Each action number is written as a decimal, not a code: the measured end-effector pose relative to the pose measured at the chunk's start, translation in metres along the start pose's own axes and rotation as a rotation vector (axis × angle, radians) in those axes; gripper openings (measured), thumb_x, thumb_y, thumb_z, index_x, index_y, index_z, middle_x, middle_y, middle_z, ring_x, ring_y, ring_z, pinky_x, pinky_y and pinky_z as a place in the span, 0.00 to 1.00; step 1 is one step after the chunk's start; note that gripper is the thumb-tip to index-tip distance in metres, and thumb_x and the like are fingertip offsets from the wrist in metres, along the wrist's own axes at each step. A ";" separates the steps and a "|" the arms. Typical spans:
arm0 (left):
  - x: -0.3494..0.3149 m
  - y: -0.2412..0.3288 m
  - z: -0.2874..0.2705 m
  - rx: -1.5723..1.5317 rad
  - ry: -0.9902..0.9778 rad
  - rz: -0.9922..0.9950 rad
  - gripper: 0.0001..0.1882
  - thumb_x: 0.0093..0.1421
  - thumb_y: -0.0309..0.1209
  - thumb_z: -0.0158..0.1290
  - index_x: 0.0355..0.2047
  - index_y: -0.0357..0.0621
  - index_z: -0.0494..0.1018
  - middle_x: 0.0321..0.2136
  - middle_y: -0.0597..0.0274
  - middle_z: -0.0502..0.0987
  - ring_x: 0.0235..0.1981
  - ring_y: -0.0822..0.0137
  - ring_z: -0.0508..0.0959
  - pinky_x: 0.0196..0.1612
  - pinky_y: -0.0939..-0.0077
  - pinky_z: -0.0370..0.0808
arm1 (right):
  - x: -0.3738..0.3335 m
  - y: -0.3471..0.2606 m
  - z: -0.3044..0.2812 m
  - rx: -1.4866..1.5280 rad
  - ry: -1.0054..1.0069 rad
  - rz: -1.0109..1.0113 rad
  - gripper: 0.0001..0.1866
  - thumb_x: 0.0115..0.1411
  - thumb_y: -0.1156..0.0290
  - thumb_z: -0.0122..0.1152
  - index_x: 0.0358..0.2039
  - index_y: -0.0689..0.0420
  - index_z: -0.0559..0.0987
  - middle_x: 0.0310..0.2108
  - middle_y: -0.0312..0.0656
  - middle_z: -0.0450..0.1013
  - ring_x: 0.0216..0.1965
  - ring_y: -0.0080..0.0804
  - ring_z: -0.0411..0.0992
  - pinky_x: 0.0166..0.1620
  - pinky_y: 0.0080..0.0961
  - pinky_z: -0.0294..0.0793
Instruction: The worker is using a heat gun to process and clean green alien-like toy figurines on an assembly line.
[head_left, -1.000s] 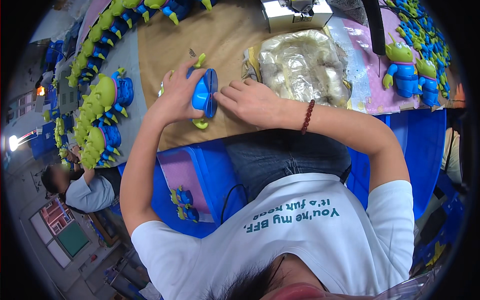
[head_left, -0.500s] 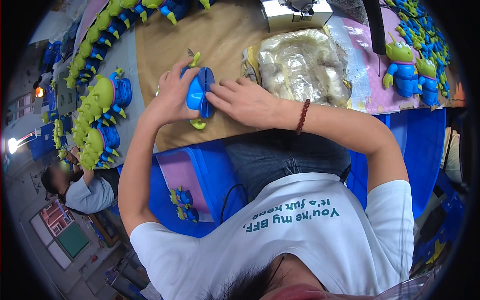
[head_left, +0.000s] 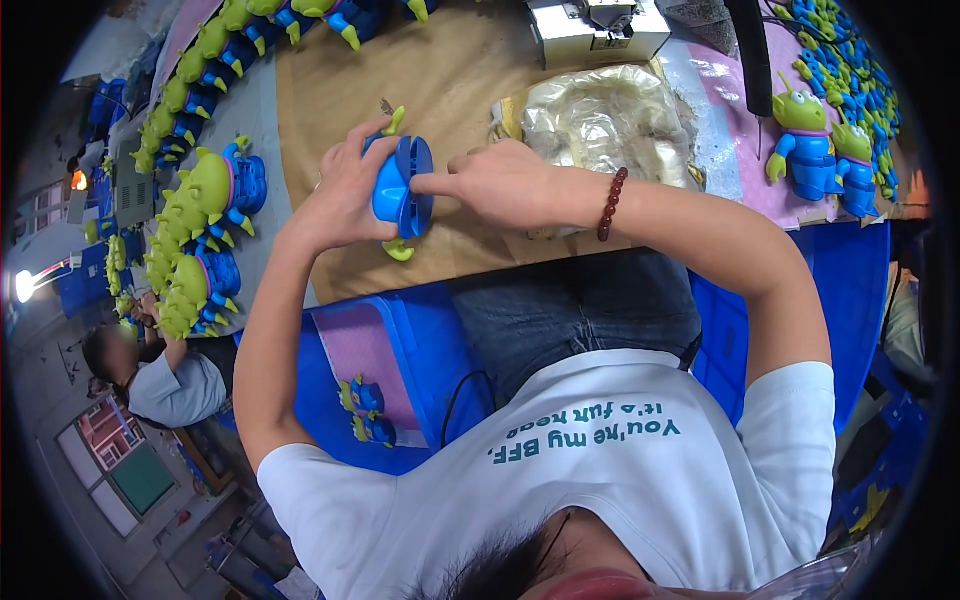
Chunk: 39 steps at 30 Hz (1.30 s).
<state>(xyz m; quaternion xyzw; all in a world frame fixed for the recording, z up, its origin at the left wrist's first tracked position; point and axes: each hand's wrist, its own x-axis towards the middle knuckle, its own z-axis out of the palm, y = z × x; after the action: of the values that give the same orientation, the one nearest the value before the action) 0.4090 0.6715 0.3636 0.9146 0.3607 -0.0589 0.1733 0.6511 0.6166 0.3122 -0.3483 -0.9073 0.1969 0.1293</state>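
A toy alien figure point(head_left: 391, 193), blue in the body with lime-green arms, lies sideways on the brown-covered worktop. My left hand point(head_left: 345, 195) is wrapped around its left end, hiding the head. The split blue base faces right. Against that base rests the tip of the stretched index finger of my right hand point(head_left: 500, 183). The other fingers of this hand curl back, away from the toy, and its thumb is hidden; I see nothing held there. Right of my right hand sits a pad wrapped in clear, wrinkled plastic point(head_left: 590, 115).
Similar toys point(head_left: 190, 225) stand in rows at the left and far left, and two more toys point(head_left: 805, 140) lie at right beside a heap of parts point(head_left: 845, 75). A metal machine point(head_left: 600, 30) is at the back. Blue bins point(head_left: 410, 340) flank my lap. A co-worker point(head_left: 180, 385) sits at far left.
My right hand has gone from several fingers reaching to the toy's base to only the index finger touching it, the others curled. My left hand keeps its hold.
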 end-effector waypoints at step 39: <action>0.011 0.009 0.000 0.032 -0.070 0.051 0.50 0.32 0.37 0.69 0.60 0.51 0.64 0.64 0.52 0.59 0.63 0.44 0.63 0.66 0.49 0.57 | -0.010 -0.012 0.020 -0.107 0.079 -0.056 0.21 0.61 0.68 0.51 0.55 0.54 0.73 0.30 0.42 0.75 0.34 0.39 0.77 0.30 0.35 0.75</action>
<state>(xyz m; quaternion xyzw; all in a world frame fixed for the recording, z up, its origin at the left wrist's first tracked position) 0.4232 0.6719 0.3640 0.9235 0.3300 -0.0922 0.1724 0.6436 0.5964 0.2989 -0.3369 -0.9201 0.1304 0.1515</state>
